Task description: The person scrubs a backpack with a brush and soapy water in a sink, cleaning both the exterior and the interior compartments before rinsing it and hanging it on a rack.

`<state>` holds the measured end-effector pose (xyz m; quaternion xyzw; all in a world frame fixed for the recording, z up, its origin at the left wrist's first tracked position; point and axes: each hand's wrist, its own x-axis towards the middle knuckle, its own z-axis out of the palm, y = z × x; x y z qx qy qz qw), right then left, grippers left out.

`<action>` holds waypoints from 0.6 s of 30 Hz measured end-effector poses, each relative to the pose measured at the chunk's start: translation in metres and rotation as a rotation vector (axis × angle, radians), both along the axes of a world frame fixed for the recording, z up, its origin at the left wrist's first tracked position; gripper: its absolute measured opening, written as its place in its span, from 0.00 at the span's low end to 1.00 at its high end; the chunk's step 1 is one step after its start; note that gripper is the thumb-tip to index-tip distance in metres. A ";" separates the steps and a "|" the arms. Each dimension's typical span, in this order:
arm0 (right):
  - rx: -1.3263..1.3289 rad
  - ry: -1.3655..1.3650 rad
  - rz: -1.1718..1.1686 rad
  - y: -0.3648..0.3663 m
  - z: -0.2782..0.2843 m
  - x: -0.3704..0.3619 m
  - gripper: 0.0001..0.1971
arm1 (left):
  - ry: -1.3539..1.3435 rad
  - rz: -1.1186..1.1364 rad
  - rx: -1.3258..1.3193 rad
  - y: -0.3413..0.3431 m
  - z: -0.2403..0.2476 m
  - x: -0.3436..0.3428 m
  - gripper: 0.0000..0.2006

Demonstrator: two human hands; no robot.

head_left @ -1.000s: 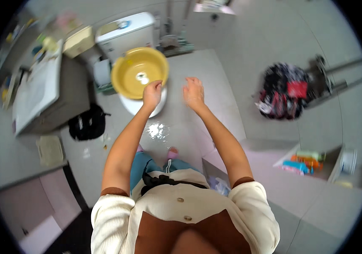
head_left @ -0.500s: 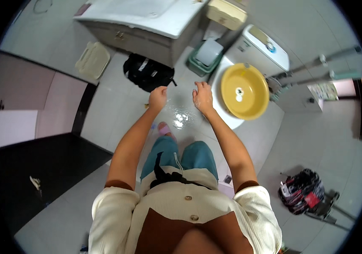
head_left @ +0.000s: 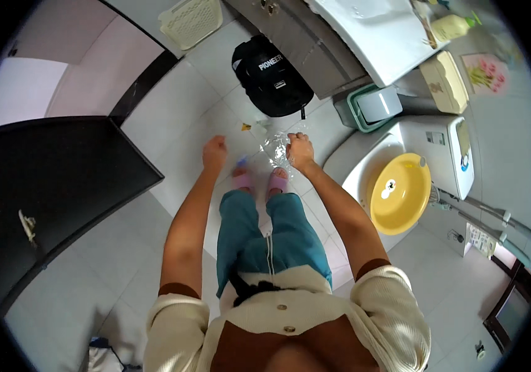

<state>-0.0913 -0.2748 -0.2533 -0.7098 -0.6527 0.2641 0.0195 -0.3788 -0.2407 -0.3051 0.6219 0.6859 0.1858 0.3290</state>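
My right hand (head_left: 300, 151) is closed, with crumpled clear plastic film (head_left: 276, 146) against its fingers and spread to its left. The film catches the light over the floor tiles. My left hand (head_left: 215, 154) is curled into a fist, apart from the right; what it may hold is hidden. Beyond both hands a black backpack (head_left: 272, 77) lies on the floor. A small yellow and dark scrap (head_left: 245, 126) is between the backpack and my left hand. Pink slippers (head_left: 242, 180) are on my feet.
A yellow basin (head_left: 400, 194) rests on the toilet (head_left: 440, 149) at right. Beside it stand a green bin (head_left: 346, 111) and a washbasin cabinet (head_left: 303, 53). A cream plastic basket (head_left: 191, 23) is at the far left. A black door (head_left: 67, 180) stands at left.
The view has turned, so the backpack, toilet and basin sit further right. Both feet now show. My hands are a little further apart, and the clear film is nearer my right hand.
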 end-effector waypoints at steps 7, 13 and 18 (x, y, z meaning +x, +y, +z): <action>-0.091 -0.044 -0.008 0.055 -0.153 -0.025 0.20 | 0.046 0.054 -0.053 0.039 -0.126 -0.001 0.08; -0.032 -0.137 -0.085 0.114 -0.333 -0.035 0.27 | -0.073 0.058 -0.062 0.086 -0.295 -0.003 0.08; 0.172 -0.324 -0.165 0.147 -0.451 -0.042 0.29 | -0.027 -0.013 -0.133 0.115 -0.389 0.005 0.09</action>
